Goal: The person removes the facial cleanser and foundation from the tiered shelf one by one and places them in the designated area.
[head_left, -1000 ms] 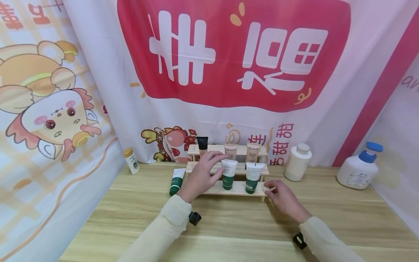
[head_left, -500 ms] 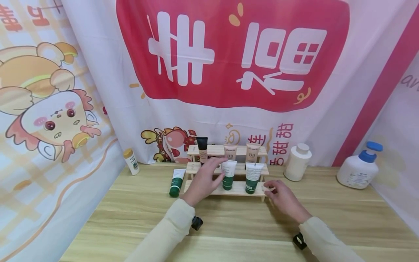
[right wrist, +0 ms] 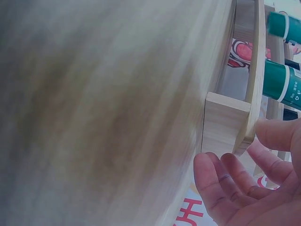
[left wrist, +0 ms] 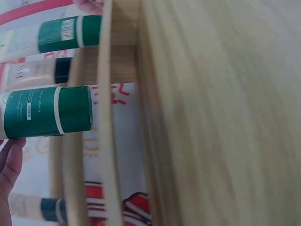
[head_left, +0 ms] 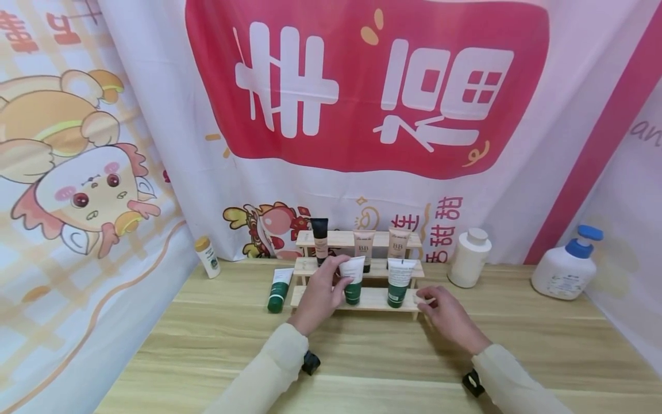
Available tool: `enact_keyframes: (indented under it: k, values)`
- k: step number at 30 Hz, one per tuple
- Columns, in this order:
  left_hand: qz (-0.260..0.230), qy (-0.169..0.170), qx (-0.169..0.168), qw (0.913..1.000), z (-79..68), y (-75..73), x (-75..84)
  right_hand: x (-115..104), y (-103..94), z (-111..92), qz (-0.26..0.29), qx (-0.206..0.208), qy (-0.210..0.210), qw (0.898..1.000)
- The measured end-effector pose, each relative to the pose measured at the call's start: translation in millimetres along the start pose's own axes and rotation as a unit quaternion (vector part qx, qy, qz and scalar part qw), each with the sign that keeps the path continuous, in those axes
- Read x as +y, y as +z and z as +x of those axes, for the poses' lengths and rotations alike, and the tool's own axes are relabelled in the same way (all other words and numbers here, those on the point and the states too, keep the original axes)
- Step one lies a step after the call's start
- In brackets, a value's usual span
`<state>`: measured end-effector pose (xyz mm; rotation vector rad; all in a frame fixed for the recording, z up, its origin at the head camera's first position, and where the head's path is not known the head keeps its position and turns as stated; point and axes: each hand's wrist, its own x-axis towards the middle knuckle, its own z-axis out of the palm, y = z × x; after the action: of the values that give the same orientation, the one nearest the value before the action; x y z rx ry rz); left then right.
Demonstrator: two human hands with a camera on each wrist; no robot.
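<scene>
My left hand (head_left: 318, 296) pinches a white-and-green squeeze tube (head_left: 353, 280) near its upper part, over the left half of the front step of a wooden tiered rack (head_left: 374, 298). In the left wrist view, the tube's green cap (left wrist: 75, 109) shows close to the front board; whether it touches cannot be told. My right hand (head_left: 449, 316) grips the right end of that front step, thumb on top and fingers below, as the right wrist view shows. A second white-and-green tube (head_left: 399, 282) stands on the step's right half.
On the rack's middle step stand two BB cream tubes (head_left: 397, 246) and a black-ended tube (head_left: 320, 238). Another green tube (head_left: 279, 290) is left of the rack. A yellow-capped bottle (head_left: 208, 257), white bottle (head_left: 469, 259) and blue-pump bottle (head_left: 566, 267) stand farther out.
The left hand has come down and taken hold of the left front tube, which has shifted a little to the left. My right hand stays at the rack's end.
</scene>
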<state>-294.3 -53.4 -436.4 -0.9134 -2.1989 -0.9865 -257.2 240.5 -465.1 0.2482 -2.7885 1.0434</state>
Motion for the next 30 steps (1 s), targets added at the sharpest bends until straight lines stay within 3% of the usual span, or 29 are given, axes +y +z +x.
enact_keyframes:
  k: [7, 12, 15, 17, 20, 24, 28, 30]
  values:
    - [0.016, -0.007, 0.018, 0.9997, -5.9, -37.4, 5.1, 3, -1.9, -1, 0.000, -0.004, 0.006, 1.000]
    - [0.028, -0.020, 0.026, 0.9991, -11.8, -71.3, -4.3, 4, -3.2, -2, -0.002, -0.004, 0.004, 1.000]
    - [0.051, -0.054, 0.021, 0.9970, -15.9, -93.1, -15.3, 3, -4.0, -2, -0.005, -0.006, 0.006, 1.000]
    - [0.071, -0.096, 0.010, 0.9928, -18.2, -108.4, -24.1, 2, -4.7, -2, -0.007, -0.008, 0.009, 1.000]
    - [0.086, -0.185, -0.017, 0.9789, -19.6, -131.3, -41.1, 1, -5.4, -1, -0.007, -0.010, 0.011, 1.000]
    - [0.098, -0.296, -0.063, 0.9480, -22.9, -154.5, -71.3, 1, -4.5, -1, -0.006, -0.006, 0.005, 1.000]
    - [0.107, -0.358, -0.116, 0.9202, -29.7, -162.3, -99.0, 3, -2.1, 1, 0.000, -0.001, -0.005, 1.000]
    - [0.105, -0.375, -0.131, 0.9117, -33.2, -161.0, -111.7, 2, -1.1, 2, 0.005, 0.000, -0.006, 1.000]
